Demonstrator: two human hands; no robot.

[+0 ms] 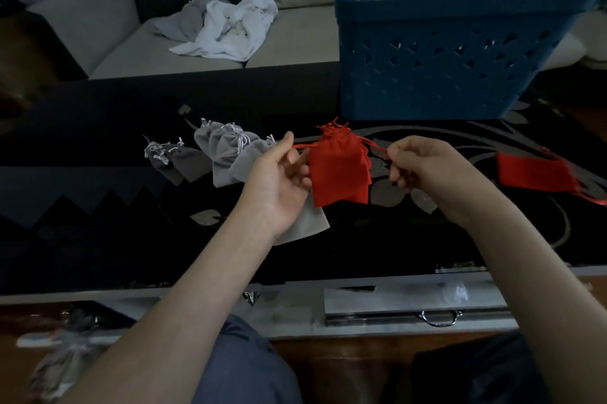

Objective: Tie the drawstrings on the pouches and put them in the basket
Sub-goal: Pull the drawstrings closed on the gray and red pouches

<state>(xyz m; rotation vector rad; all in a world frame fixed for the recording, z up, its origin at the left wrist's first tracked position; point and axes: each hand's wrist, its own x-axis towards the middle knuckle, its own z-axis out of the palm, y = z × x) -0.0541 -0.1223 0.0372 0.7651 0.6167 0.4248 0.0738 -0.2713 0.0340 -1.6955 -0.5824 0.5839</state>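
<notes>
- red pouches (pixel 338 170): two, one held at centre, the other (pixel 532 173) lying at 3 o'clock; whether more lie under that one cannot be told.
- strings (pixel 300 146): two drawn out of the held pouch, one pinched by each hand.
- grey pouches (pixel 226 157): at least five, overlapping in a row at 9 to 10 o'clock; the exact count is unclear.
- basket (pixel 443 75): one, at 1 o'clock.
- hands: two, left hand (pixel 279 180) and right hand (pixel 423 170).
- cloth heap (pixel 226 25): one, at 11 o'clock.
- drawer handle (pixel 440 318): one, at 5 o'clock.
</notes>
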